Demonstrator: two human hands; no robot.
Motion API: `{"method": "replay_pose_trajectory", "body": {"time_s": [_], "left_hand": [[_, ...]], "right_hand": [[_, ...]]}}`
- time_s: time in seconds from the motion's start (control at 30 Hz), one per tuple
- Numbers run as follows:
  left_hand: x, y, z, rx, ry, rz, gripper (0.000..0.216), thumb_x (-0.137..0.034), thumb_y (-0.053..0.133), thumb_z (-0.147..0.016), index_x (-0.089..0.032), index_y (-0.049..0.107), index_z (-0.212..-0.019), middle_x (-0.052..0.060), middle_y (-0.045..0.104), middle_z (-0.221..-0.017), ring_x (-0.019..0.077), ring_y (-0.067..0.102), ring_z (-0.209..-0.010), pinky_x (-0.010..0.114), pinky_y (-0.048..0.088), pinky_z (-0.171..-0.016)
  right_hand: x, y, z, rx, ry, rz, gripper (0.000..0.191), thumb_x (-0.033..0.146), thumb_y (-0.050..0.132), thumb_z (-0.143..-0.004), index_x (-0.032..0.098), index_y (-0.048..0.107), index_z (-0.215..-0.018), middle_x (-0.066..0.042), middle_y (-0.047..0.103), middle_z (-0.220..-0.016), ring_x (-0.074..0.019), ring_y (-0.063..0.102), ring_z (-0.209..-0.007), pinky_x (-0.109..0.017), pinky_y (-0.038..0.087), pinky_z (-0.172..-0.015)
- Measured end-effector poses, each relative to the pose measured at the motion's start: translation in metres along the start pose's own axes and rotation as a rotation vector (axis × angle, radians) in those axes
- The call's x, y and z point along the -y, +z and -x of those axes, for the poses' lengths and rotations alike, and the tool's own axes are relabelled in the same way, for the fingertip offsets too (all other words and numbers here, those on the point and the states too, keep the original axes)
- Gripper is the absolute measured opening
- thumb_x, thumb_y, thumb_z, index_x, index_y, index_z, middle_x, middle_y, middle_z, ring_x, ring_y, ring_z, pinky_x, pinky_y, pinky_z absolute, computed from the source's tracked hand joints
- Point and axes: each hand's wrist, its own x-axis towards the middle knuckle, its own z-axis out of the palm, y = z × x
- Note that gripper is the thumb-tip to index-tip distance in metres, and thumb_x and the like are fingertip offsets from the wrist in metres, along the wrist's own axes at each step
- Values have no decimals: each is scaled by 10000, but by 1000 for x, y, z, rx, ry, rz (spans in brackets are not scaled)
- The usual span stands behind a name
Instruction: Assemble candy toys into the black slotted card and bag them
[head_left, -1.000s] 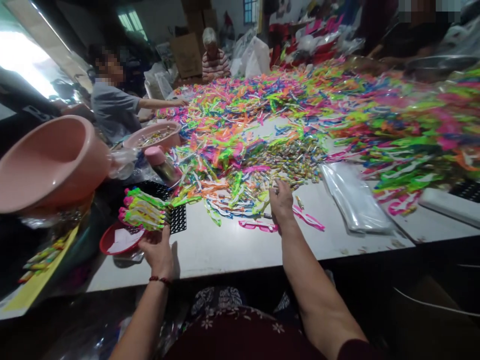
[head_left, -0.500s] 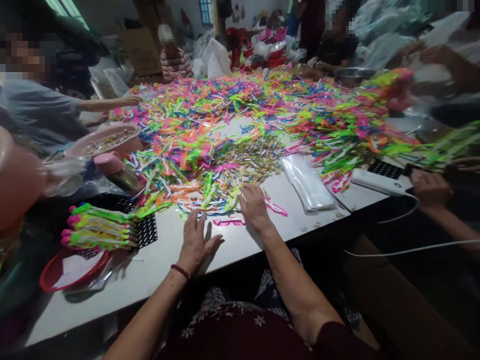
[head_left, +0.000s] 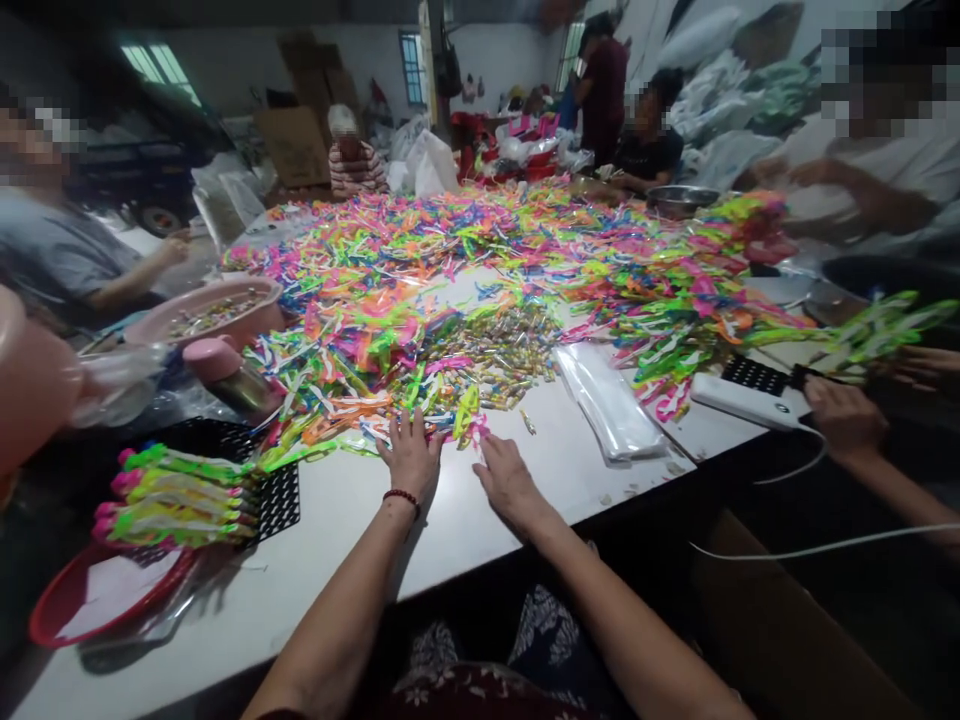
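Observation:
My left hand (head_left: 412, 462), with a dark red bead bracelet at the wrist, lies palm down with fingers stretched out on the near edge of a heap of bright plastic pieces (head_left: 356, 330). To its right, my right hand (head_left: 511, 482) is open, thumb apart from the fingers. Its fingertips touch a pink and white plastic piece (head_left: 478, 430) at the heap's edge. A yellow-green piece (head_left: 466, 405) lies just beyond. Behind it spreads a pile of small slim capsule-like pieces (head_left: 502, 345), too small to make out exactly.
Clear plastic bags (head_left: 611, 405) lie stacked at right, near a white power strip (head_left: 742, 400). At left are a black grid tray (head_left: 281, 500) with bundled pieces, a red bowl (head_left: 45, 620), a pink-lidded flask (head_left: 229, 375) and a pink basin (head_left: 259, 325). Co-workers sit around the table.
My left hand has moved forward and right onto the heap's edge. My right hand has drawn back slightly. The pink pieces near it have shifted towards the heap. The view has tilted up.

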Motion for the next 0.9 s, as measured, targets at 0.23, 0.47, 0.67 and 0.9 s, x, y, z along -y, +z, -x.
{"method": "replay_pose_trajectory", "body": {"time_s": [0.23, 0.47, 0.67, 0.9], "left_hand": [[28, -1, -16, -209, -160, 206, 398, -210, 506, -890, -188, 622, -1270, 130, 668, -1245, 294, 553, -1230, 534, 314, -1127], [47, -6, -26, -412, -194, 553, 283, -432, 544, -903, -195, 672, -991, 80, 677, -993, 256, 608, -1017, 413, 468, -946], [54, -1, -28, -437, -112, 648, 250, -426, 505, -919, -218, 638, -880, 67, 670, -937, 250, 619, -950, 411, 488, -902], [64, 13, -32, -419, -77, 591, 244, -445, 537, -895, -235, 659, -920, 84, 697, -978, 287, 639, -976, 466, 503, -912]], "right_hand": [[35, 15, -44, 225, -104, -217, 268, 235, 619, -915, 182, 625, -1178, -131, 632, -1264, -281, 554, -1193, -449, 460, -1033], [7, 4, -75, 97, -119, -343, 223, 270, 539, -965, 218, 715, -1092, -85, 724, -1080, -232, 653, -1025, -374, 508, -925], [-68, -29, -185, -37, 174, 13, 292, 364, 627, -914, 203, 730, -1135, -107, 703, -1200, -263, 607, -1163, -411, 436, -1046], [-135, -71, -291, -68, 509, 224, 567, 572, 542, -928, 112, 673, -1233, -199, 674, -1209, -325, 588, -1188, -427, 431, -1003]]}}
